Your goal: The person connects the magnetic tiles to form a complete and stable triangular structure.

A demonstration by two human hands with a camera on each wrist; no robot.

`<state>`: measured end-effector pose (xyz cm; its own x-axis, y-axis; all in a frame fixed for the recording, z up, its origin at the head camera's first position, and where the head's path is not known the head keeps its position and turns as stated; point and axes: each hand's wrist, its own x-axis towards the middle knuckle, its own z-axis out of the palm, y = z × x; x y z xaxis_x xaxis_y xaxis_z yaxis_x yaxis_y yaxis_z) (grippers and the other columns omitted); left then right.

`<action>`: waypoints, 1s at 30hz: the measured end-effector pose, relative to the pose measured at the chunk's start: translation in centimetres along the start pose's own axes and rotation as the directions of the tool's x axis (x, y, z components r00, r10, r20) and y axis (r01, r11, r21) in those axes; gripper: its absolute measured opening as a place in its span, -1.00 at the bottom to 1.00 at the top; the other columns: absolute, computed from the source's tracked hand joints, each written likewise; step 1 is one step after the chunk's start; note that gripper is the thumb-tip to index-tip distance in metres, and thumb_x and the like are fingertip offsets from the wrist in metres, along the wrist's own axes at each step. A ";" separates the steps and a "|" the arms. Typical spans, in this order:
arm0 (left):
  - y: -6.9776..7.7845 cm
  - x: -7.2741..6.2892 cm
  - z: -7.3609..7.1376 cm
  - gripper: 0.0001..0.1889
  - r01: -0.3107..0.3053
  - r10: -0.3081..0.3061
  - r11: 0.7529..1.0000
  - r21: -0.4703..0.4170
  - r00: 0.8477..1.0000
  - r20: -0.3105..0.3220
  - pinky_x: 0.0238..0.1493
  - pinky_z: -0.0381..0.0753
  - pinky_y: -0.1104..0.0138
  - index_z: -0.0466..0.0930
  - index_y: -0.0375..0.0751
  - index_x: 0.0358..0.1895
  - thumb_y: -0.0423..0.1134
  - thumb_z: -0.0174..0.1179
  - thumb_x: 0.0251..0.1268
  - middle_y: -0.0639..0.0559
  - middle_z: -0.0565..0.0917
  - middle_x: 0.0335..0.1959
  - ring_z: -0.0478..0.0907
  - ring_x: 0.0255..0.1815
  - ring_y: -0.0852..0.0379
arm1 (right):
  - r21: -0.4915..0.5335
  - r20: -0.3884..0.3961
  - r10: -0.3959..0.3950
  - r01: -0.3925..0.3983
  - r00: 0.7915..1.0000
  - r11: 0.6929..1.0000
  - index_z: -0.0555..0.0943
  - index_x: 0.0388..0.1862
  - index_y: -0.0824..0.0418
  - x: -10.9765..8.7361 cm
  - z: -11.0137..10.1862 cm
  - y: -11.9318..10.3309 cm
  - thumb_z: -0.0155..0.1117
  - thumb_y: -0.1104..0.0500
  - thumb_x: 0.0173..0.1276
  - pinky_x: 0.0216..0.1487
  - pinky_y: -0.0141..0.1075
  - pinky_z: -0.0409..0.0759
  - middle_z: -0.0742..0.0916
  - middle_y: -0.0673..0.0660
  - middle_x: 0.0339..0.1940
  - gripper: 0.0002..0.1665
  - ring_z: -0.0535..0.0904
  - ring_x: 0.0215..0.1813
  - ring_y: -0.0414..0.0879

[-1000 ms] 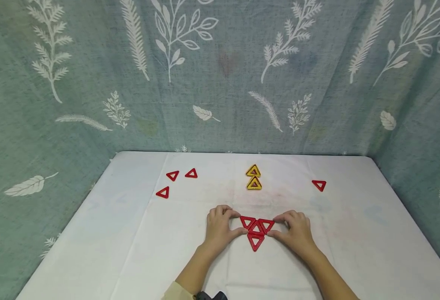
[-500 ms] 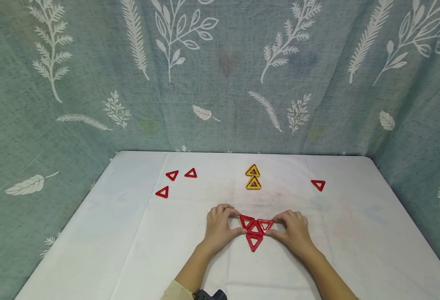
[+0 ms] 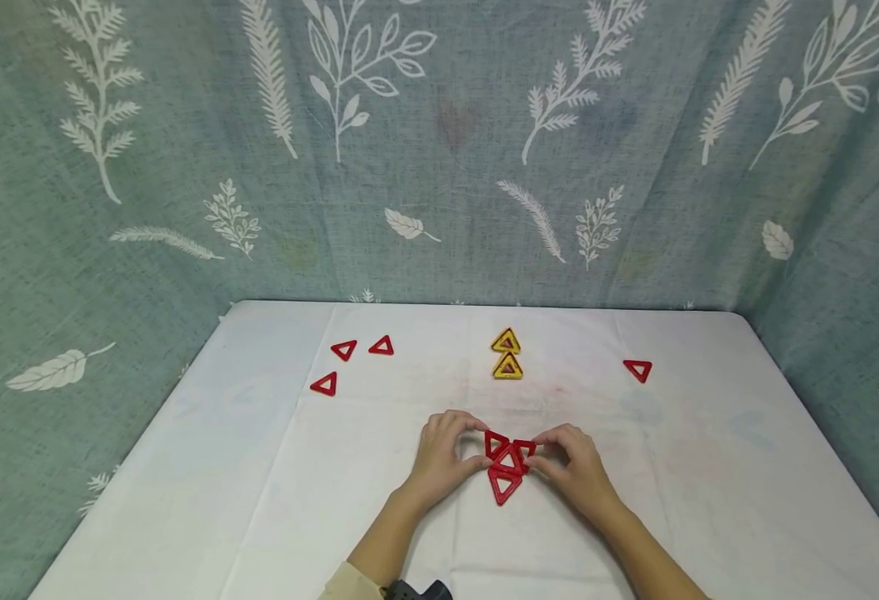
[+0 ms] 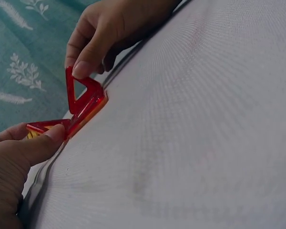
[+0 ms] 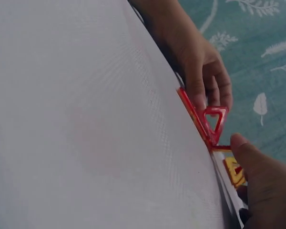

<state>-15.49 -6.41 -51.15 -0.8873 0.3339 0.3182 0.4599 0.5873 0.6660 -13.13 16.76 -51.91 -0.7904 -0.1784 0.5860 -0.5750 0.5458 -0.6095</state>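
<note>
Head view shows the left hand (image 3: 441, 456) pinching the left triangle (image 3: 488, 444), the right hand (image 3: 578, 469) the right triangle (image 3: 524, 442), both seemingly light, stiff, rather slippery, best held at outer corners.

Triangle cluster (image 3: 505, 472) on table (image 3: 709, 492); pair (image 3: 507, 351) behind; three triangles (image 3: 334, 384) back left, single triangle (image 3: 637, 363) back right.

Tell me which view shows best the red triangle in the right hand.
The left wrist view: the red triangle tilts up in the right hand, its opening plainly visible. The head view shows it foreshortened; the right wrist view shows only its edge, partly covered.
</note>
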 end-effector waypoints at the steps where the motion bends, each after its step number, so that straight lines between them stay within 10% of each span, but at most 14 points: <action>1: 0.0 0.0 0.0 -0.56 -0.003 0.003 1.000 -0.003 1.000 0.001 0.09 0.28 0.16 0.54 0.05 -0.07 -0.09 0.46 -0.09 0.14 0.52 -0.05 0.31 0.02 0.14 | -0.001 0.005 -0.015 0.015 1.000 1.000 0.62 -0.31 0.20 0.0 0.1 0.0 0.60 0.27 -0.21 -0.27 -0.48 0.42 0.65 -0.05 -0.40 -0.58 0.46 -0.33 -0.27; 14: -0.1 0.1 -0.2 -0.74 -0.038 0.041 0.993 -0.109 0.999 0.025 0.04 0.35 0.18 0.62 0.10 -0.21 -0.12 0.42 -0.01 0.23 0.53 -0.11 0.33 0.01 0.21 | -0.058 0.089 0.010 -0.005 0.996 0.998 0.64 -0.48 0.05 -0.1 -0.2 -0.4 0.58 0.19 -0.16 -0.17 -0.25 0.33 0.64 -0.22 -0.48 -0.73 0.47 -0.36 -0.32; 30: -0.1 0.0 -0.1 -0.75 -0.149 0.145 0.986 0.074 0.988 0.060 0.02 0.32 0.19 0.75 0.03 -0.19 -0.05 0.38 0.04 0.18 0.57 -0.11 0.38 -0.04 0.17 | -0.152 0.101 -0.057 0.072 0.993 0.986 0.70 -0.47 0.07 -0.1 -0.1 -0.8 0.50 0.18 0.00 -0.20 -0.28 0.30 0.61 -0.18 -0.48 -0.89 0.40 -0.42 -0.38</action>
<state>-15.52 -6.57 -51.17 -0.8077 0.4587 0.3704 0.5882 0.5840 0.5595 -12.60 16.41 -51.38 -0.7735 -0.2907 0.5631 -0.5916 0.6499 -0.4772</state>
